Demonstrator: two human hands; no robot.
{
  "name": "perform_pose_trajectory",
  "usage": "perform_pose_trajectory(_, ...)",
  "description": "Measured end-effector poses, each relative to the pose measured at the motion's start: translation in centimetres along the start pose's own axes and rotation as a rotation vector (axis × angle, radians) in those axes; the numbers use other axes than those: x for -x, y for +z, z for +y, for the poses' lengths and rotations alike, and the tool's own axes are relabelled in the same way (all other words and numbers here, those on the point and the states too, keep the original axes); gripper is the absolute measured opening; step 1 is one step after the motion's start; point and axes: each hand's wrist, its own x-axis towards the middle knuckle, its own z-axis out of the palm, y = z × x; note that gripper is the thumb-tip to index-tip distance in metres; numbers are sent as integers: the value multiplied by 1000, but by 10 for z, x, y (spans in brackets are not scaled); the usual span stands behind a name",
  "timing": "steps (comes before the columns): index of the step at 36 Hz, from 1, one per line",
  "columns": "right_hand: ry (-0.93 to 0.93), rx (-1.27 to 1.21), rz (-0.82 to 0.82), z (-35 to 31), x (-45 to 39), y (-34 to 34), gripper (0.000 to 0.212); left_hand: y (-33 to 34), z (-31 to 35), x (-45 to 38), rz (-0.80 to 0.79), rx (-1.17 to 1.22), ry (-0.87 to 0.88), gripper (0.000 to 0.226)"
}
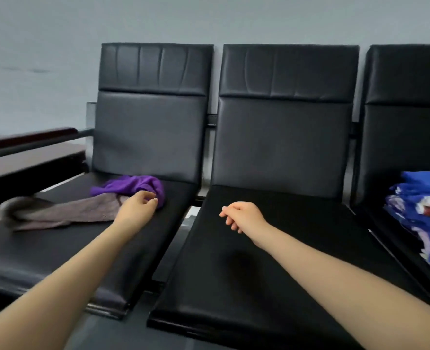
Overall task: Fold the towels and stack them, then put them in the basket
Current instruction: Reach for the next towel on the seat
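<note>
In the head view, the person is reaching over a row of black padded seats (272, 248) set against a pale wall. The left hand (139, 204) is hovering at the edge of the purple towel (135, 185), which is lying crumpled on the left seat (57, 248), with its fingers loosely curled and, as far as the picture shows, gripping nothing yet, though they are touching or nearly touching the cloth. A grey-brown towel (57, 213) is lying flattened just beside and partly under the purple one, trailing toward the seat's left edge. The right hand (241, 215) is hanging relaxed above the bare middle seat, fingers loosely bent and holding nothing. On the right seat a pile of blue and patterned cloths (421, 208) is sitting, seemingly folded already; no basket is showing. The step in hand is likely picking up the purple towel, and to do it well the left hand should be pinching one corner instead of bunching the middle, the right hand taking the matching corner, so the cloth is spreading flat on the middle seat before folding. No brand, label or readable writing is showing anywhere; the pile's pattern is too blurred to read.
</note>
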Motion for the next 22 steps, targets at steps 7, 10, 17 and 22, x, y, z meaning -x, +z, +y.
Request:
perform_pose_trajectory(7,-89,59,-94,-18,-44,118,29,-61,-87,-22,178,-258,-95,34)
perform_pose_trajectory(10,-146,174,-82,-32,-62,151,22,-67,-111,-23,210,-285,-142,37)
perform_pose_trajectory(17,-279,307,-40,-74,-99,214,25,-78,-143,-31,286,-201,-187,37)
perform_pose_trajectory(22,-215,473,-196,-86,-112,263,42,-85,-160,-35,389,-225,-257,33)
